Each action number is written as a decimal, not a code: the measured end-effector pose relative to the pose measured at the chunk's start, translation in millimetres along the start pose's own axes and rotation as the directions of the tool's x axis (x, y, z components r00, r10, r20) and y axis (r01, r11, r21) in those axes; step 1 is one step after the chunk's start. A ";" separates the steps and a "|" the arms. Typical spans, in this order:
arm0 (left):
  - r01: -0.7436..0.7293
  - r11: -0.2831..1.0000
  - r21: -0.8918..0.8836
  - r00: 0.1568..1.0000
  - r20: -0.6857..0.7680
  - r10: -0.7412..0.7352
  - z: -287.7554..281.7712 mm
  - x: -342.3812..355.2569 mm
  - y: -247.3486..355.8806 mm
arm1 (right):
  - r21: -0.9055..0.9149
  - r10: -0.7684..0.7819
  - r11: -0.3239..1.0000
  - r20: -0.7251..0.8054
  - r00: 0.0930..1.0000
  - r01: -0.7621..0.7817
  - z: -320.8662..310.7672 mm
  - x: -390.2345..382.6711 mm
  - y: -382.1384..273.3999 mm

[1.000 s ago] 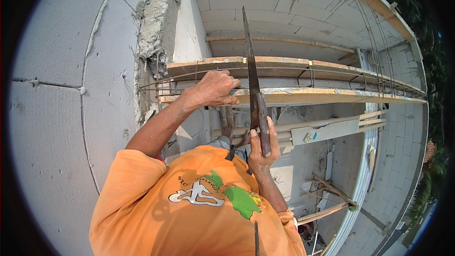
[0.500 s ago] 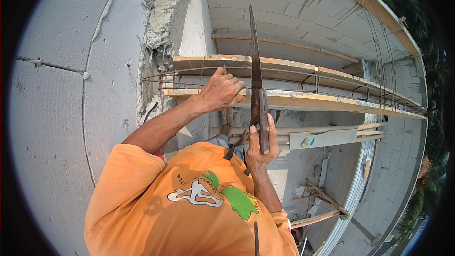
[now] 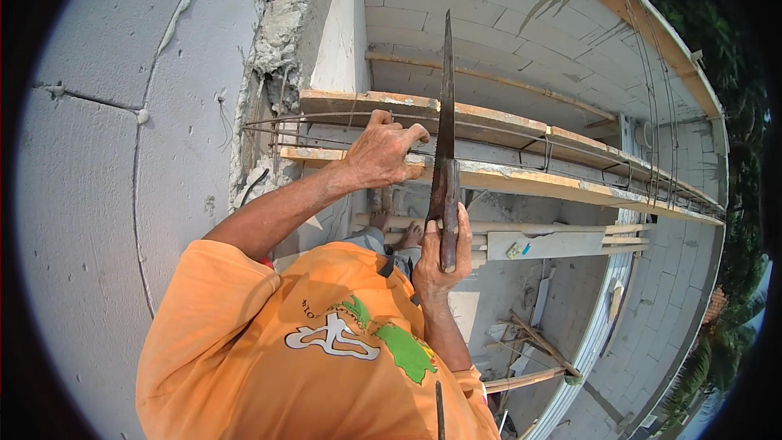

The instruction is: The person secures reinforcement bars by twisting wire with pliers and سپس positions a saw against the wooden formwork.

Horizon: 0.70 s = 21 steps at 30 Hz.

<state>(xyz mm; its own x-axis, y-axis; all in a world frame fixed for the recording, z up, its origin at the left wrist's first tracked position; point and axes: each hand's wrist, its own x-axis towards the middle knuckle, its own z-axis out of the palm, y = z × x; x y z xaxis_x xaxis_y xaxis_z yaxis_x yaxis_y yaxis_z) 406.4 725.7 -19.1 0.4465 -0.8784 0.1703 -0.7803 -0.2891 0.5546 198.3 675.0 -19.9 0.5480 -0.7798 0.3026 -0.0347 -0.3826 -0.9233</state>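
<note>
In my right hand point(image 3: 442, 265) is a handsaw point(image 3: 445, 130), gripped by its dark brown wooden handle. Its long rusty blade points up and away from me, teeth facing left. My left hand point(image 3: 381, 153) reaches over the near formwork board point(image 3: 521, 178), its fingers bent and spread apart at the reinforcing bars point(image 3: 489, 129). Whether a fingertip touches a bar is hard to make out. Behind the bars runs the far formwork board point(image 3: 472, 114), parallel to the near one. The saw blade stands in front of both boards, right of my left hand.
A rough broken concrete column point(image 3: 285, 33) and a grey block wall point(image 3: 90, 195) rise on my left. Lower down lie bamboo poles point(image 3: 554, 228) with a pale board point(image 3: 554, 245) across them. My bare feet point(image 3: 411, 235) show below the boards. Loose timber point(image 3: 546, 342) lies lower right.
My left hand's fingers have spread from a bunched shape. The saw has shifted slightly right in the picture, still in my right hand. The view has turned a little.
</note>
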 end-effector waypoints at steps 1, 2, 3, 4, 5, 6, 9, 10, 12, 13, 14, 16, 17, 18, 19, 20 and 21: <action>0.013 1.000 0.011 1.000 0.016 -0.013 1.4 -0.3 -3.2 | 0.000 0.001 1.000 0.005 1.000 -0.001 -1.0 0.3 0.5; 0.018 1.000 0.019 0.999 0.035 -0.019 2.6 0.8 -4.7 | 0.015 0.053 0.998 0.025 0.998 -0.054 -4.0 1.0 0.8; 0.015 1.000 0.015 0.999 0.036 -0.016 2.8 1.2 -5.0 | 0.028 0.105 0.994 0.046 0.993 -0.106 -6.2 1.9 0.8; 0.011 1.000 0.021 0.999 0.043 -0.012 2.7 1.2 -5.4 | 0.024 0.105 0.994 0.042 0.994 -0.106 -7.3 3.2 -0.1; 0.005 1.000 0.027 0.999 0.050 -0.007 2.8 1.1 -5.6 | 0.044 0.117 0.992 0.051 0.992 -0.119 -8.8 4.6 -1.4; -0.001 1.000 0.022 0.999 0.051 0.000 3.3 0.1 -7.1 | 0.064 0.128 0.989 0.059 0.990 -0.132 -10.5 6.2 -3.2; -0.057 0.997 -0.061 0.998 -0.033 0.055 4.3 2.4 -8.9 | 0.024 0.054 0.998 0.043 0.998 -0.055 -13.8 14.4 -13.8; -0.040 0.999 -0.028 0.999 0.006 0.041 -0.4 3.3 -5.8 | 0.035 0.013 0.999 0.036 0.999 -0.014 -12.1 17.8 -12.0; -0.058 0.998 -0.012 0.997 0.052 0.058 -7.3 5.3 0.6 | 0.065 0.017 0.998 0.052 0.999 -0.020 -9.6 24.1 -14.2; -0.021 1.000 0.008 0.996 0.091 0.020 -9.0 7.3 3.7 | 0.051 0.011 0.999 0.045 0.999 -0.013 -8.9 20.7 -5.7; 0.016 0.999 0.030 0.992 0.129 -0.020 -8.7 8.5 6.1 | 0.070 0.051 0.996 0.059 0.997 -0.055 -11.0 16.6 -1.5; -0.039 0.999 0.028 0.997 0.074 0.037 -3.8 4.2 -3.1 | 0.020 -0.075 0.997 0.034 0.997 0.075 -7.9 23.2 -8.8; -0.076 0.996 0.039 0.997 0.017 0.075 -2.9 5.5 -4.1 | 0.049 -0.018 0.999 0.046 0.999 0.016 -8.4 21.9 -10.6; -0.098 0.995 0.029 0.995 0.021 0.097 -2.2 6.6 -2.0 | 0.035 -0.020 0.999 0.027 0.999 0.019 -10.7 20.7 -10.4; -0.069 0.997 0.029 0.997 0.019 0.068 -3.6 7.2 2.3 | 0.051 0.035 0.998 0.049 0.998 -0.037 -13.6 19.8 -10.1; -0.039 0.999 0.034 0.999 0.019 0.038 -5.8 7.5 4.9 | 0.071 0.088 0.993 0.071 0.994 -0.093 -14.2 20.4 -9.5; -0.042 0.997 0.064 0.999 0.032 0.040 -6.2 7.3 3.3 | 0.057 0.013 0.998 0.032 0.999 -0.014 -14.2 22.4 -7.8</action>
<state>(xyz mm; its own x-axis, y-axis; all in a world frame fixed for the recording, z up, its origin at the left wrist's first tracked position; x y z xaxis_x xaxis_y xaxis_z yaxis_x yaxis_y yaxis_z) 409.8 720.7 -11.0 0.4007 -0.9010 0.1663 -0.8247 -0.2756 0.4939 199.0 653.5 -2.5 0.5740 -0.7683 0.2832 0.0054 -0.3423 -0.9396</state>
